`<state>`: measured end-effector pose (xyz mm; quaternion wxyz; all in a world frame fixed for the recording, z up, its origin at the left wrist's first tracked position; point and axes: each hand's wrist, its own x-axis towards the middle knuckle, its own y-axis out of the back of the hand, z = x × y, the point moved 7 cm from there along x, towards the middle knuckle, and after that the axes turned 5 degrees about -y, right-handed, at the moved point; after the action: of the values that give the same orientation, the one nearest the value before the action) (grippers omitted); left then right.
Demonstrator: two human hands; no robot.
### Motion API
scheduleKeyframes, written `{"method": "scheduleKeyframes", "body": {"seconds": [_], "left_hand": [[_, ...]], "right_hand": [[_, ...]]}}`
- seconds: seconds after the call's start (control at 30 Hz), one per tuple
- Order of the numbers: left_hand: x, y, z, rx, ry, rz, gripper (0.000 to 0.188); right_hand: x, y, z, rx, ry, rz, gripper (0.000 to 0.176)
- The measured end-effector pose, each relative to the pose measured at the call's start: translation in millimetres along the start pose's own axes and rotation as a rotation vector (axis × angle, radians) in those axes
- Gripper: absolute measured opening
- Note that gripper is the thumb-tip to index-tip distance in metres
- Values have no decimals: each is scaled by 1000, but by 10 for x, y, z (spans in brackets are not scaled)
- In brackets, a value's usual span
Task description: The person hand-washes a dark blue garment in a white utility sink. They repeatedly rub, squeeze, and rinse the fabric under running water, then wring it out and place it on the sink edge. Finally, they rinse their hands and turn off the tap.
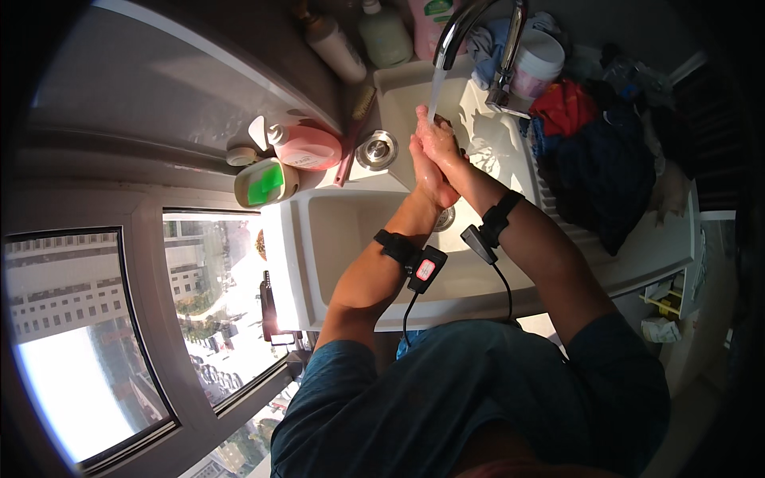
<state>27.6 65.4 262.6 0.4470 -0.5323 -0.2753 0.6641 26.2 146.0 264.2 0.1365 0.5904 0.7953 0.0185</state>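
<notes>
My left hand point(427, 176) and my right hand point(439, 138) are pressed together, wet, over the divider of a double sink point(340, 239). The right hand lies across the upper part of the left, whose fingers are mostly hidden. A stream of water point(437, 89) runs from the chrome faucet point(445, 51) onto the right hand. I make out no object between the palms; a dark patch behind the right hand is too shaded to name. Each forearm wears a black strap with a small cabled device, one at the left point(427, 269) and one at the right point(480, 244).
Left of the sink stand a pink pump bottle point(308, 147), a green soap in a dish point(266, 184), and a scrub brush point(352, 137). Several bottles line the back, including a pale green one point(385, 37). Dark clothes point(597, 161) and a white-lidded tub point(538, 60) sit right. A window point(209, 310) is at left.
</notes>
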Motion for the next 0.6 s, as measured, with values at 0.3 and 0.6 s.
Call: {"method": "scheduleKeyframes", "body": {"seconds": [0.3, 0.6], "left_hand": [[-56, 322, 415, 275, -373, 370, 54], [173, 42, 652, 220, -464, 230, 48]], "right_hand": [[-512, 11, 368, 891, -470, 157, 35], [-181, 5, 232, 1257, -542, 110, 40]]}}
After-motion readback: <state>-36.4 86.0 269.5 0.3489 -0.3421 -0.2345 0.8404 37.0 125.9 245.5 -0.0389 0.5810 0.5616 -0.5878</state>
